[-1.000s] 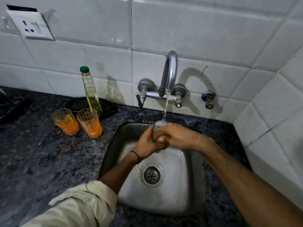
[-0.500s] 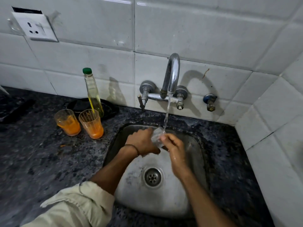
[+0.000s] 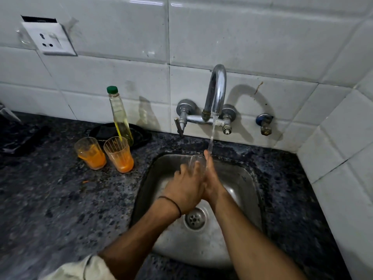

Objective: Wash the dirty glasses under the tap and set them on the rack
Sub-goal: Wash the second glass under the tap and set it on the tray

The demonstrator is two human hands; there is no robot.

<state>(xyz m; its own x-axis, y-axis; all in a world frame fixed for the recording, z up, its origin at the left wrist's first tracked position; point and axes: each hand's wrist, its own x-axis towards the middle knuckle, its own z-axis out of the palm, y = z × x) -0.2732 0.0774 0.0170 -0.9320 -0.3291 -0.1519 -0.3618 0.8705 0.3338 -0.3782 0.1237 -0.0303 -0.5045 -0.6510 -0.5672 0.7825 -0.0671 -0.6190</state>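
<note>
Clear glass (image 3: 193, 159) under running tap (image 3: 217, 91) — left hand (image 3: 184, 185) curled round it, right hand (image 3: 212, 181) pressed flat against it

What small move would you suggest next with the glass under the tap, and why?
Probably nudge the glass rightward so its mouth sits under the stream: the water seems to strike the fingertips of the right hand beside the rim, while the left hand grips the glass over the sink.
</note>
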